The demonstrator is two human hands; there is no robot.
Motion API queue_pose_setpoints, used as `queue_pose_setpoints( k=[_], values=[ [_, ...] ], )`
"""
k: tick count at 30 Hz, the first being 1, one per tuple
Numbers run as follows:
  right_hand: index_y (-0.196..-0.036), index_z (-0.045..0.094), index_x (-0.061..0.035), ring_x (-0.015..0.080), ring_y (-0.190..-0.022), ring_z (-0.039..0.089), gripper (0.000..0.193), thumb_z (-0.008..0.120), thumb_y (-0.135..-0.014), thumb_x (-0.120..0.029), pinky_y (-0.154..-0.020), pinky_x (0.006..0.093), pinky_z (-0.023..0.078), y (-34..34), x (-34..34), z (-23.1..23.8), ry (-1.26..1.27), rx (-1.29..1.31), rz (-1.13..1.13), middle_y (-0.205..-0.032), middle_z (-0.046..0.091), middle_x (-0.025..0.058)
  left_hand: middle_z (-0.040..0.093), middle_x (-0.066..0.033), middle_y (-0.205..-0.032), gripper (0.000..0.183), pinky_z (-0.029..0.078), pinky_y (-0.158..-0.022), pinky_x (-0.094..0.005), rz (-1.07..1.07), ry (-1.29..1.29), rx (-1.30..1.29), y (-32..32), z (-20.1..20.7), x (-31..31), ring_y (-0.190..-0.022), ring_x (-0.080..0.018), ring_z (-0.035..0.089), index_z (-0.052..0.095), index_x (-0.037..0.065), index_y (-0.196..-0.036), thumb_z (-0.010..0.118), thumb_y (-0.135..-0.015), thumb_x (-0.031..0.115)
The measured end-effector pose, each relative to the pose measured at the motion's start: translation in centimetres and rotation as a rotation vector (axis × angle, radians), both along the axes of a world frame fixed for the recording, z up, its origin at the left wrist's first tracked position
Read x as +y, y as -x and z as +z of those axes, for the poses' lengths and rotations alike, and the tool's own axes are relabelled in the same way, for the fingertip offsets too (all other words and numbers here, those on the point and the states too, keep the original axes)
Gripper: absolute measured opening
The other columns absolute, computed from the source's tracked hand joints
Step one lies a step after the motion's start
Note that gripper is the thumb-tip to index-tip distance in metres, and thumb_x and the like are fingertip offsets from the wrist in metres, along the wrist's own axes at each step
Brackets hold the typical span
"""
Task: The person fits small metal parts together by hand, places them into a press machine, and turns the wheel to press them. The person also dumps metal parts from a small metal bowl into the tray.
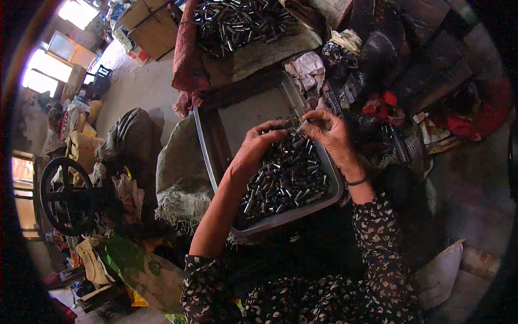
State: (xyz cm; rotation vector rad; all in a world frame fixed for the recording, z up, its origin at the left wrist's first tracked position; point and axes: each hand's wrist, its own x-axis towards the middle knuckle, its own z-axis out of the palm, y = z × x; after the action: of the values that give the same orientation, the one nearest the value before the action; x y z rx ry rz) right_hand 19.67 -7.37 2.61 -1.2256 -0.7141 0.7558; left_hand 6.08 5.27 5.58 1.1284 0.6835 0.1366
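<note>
A shallow grey tray (253, 110) takes up the middle of the floor space, its long axis running away from the person and leaning a little left at the far end. Beside its left wall slumps a frayed sack (181, 167); past its far end, a second heap of metal pieces (243, 24) lies on rough sacking (275, 51).

Inside the tray, a pile of short metal pieces (286, 186) fills the near end, while the far end shows mostly bare bottom. The pile lies under the hands and back toward the body, between the two forearms; the left hand (264, 137) looks slightly nearer its middle than the right hand (329, 129) (the latter hangs toward the right wall).

Both hands meet above the pile's far edge, fingertips nearly together. The right thumb and forefinger are pinched on a small piece (302, 128), too blurred to make out its shape. The left fingers curl in toward their thumb, only slightly parted; whether they grip a piece too, I cannot tell.
</note>
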Motion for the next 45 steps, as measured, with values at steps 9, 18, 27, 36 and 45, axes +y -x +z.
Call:
queue_pose_setpoints(
  k=[9,18,27,36,45],
  values=[
    [-0.096,0.058,-0.0018,0.0100,-0.081,0.055,0.026,0.066,-0.075,-0.013,-0.074,0.0221,0.043,0.7,-0.1,0.9,0.108,-0.298,-0.015,-0.087,0.060,0.0043,0.059,-0.0058,-0.078,0.019,0.048,-0.054,-0.0221,0.084,0.166,-0.041,1.0,0.4,-0.7,-0.063,-0.0119,0.057,0.054,0.002,-0.094,0.058,-0.078,0.011],
    [-0.092,0.061,-0.0025,0.0064,-0.070,0.054,0.019,0.062,-0.078,-0.015,-0.063,0.0201,0.043,0.6,-0.6,1.2,0.166,-0.137,0.046,-0.081,0.061,0.0014,0.060,-0.0056,-0.075,0.017,0.048,-0.056,-0.0223,0.069,0.125,-0.055,1.0,0.5,-0.8,-0.063,-0.0112,0.057,0.055,0.001,-0.092,0.059,-0.077,0.009],
    [-0.093,0.060,-0.0029,0.0061,-0.059,0.053,0.020,0.057,-0.081,-0.019,-0.054,0.0207,0.043,0.7,-0.6,1.0,0.099,-0.016,0.051,-0.074,0.060,0.0013,0.060,-0.0067,-0.076,0.018,0.048,-0.057,-0.0223,0.070,-0.011,-0.046,1.0,0.3,-1.0,-0.063,-0.0115,0.058,0.057,0.000,-0.092,0.060,-0.076,0.009],
    [-0.093,0.059,-0.0029,0.0050,-0.063,0.051,0.018,0.059,-0.082,-0.017,-0.058,0.0186,0.042,0.7,-0.6,1.2,0.153,0.121,0.092,-0.074,0.057,-0.0006,0.061,-0.0065,-0.075,0.018,0.046,-0.057,-0.0212,0.075,-0.047,-0.028,1.0,0.5,-1.1,-0.062,-0.0103,0.057,0.058,-0.001,-0.091,0.060,-0.076,0.010],
    [-0.091,0.060,-0.0023,0.0034,-0.067,0.049,0.016,0.058,-0.081,-0.014,-0.061,0.0178,0.041,0.6,-0.5,1.7,0.139,-0.147,0.073,-0.079,0.058,-0.0008,0.059,-0.0042,-0.071,0.019,0.043,-0.055,-0.0206,0.020,-0.079,0.056,1.2,0.1,-0.1,-0.058,-0.0098,0.054,0.059,0.000,-0.087,0.060,-0.075,0.015]
  ],
)
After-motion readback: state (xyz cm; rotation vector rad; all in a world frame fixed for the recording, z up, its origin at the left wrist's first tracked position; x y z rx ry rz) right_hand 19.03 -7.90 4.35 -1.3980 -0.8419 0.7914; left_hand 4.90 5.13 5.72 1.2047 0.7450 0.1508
